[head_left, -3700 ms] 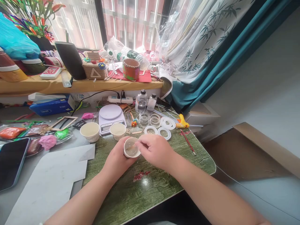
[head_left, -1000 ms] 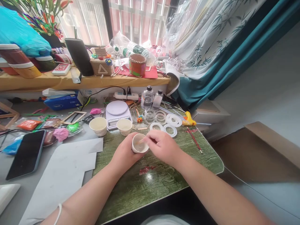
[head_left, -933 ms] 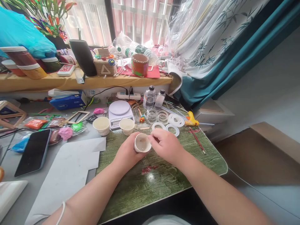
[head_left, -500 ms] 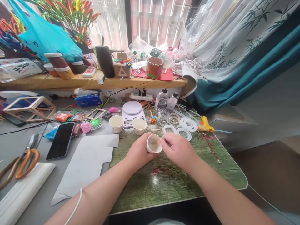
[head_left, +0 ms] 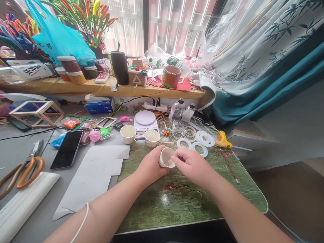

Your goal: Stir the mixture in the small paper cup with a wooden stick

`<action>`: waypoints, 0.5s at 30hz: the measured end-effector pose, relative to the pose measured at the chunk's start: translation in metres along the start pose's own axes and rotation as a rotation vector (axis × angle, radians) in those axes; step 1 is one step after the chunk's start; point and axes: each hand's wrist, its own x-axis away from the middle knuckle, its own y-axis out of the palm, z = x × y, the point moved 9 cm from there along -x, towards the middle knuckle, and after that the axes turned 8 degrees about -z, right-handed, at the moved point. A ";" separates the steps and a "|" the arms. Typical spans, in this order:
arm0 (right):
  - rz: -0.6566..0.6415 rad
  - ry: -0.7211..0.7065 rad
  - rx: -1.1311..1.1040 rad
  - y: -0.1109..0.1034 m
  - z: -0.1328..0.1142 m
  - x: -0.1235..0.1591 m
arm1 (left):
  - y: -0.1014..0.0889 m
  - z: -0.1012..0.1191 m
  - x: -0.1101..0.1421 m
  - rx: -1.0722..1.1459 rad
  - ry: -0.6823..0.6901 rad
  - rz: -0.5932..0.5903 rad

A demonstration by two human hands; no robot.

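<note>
White paper cup (head_left: 166, 157), leaning in a curled left hand (head_left: 152, 165), over the green table (head_left: 177, 209), mouth turned to the right hand (head_left: 192, 165) for easy reach. Its fingers pinched narrow at the cup's rim, anything held there too small to tell.

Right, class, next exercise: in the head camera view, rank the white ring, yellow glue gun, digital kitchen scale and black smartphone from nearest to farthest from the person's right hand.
From the right hand:
1. White ring: just ahead of it.
2. Yellow glue gun: ahead and to the right.
3. Digital kitchen scale: ahead and left, beyond the white cup.
4. Black smartphone: far left, on the grey surface.
</note>
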 end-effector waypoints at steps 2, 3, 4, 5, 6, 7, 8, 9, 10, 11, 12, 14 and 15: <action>0.039 -0.013 -0.018 -0.003 0.000 0.000 | 0.000 0.000 0.000 -0.003 0.000 0.003; 0.082 0.001 0.005 -0.006 0.001 0.001 | 0.000 0.000 0.000 -0.005 0.001 0.004; 0.108 0.015 0.028 -0.008 0.002 0.001 | 0.000 0.000 0.000 -0.007 0.002 0.003; 0.104 0.017 0.039 -0.007 0.002 0.001 | -0.001 0.000 0.000 -0.008 0.002 0.003; 0.085 0.005 0.032 -0.004 0.002 0.001 | -0.001 0.001 0.000 -0.008 0.003 0.001; 0.071 -0.013 0.016 -0.003 0.001 0.000 | -0.001 0.001 0.000 -0.009 0.006 0.000; 0.075 -0.026 0.004 -0.003 0.001 0.001 | -0.001 0.001 0.000 -0.010 0.009 0.001; 0.092 -0.023 0.001 -0.006 0.001 0.001 | -0.002 0.002 0.000 -0.011 0.012 0.002; 0.107 -0.002 0.003 -0.008 0.003 0.002 | -0.002 0.003 -0.001 -0.011 0.014 0.005; 0.102 0.028 -0.001 -0.008 0.005 0.002 | -0.003 0.003 -0.001 -0.010 0.013 0.006; 0.078 0.053 -0.016 -0.008 0.008 0.002 | -0.003 0.004 -0.001 -0.007 0.010 0.005; 0.044 0.076 -0.044 -0.006 0.009 0.001 | -0.003 0.004 -0.001 -0.004 0.003 -0.002; 0.060 0.082 -0.033 -0.008 0.009 0.001 | -0.003 0.005 -0.001 -0.006 0.002 -0.004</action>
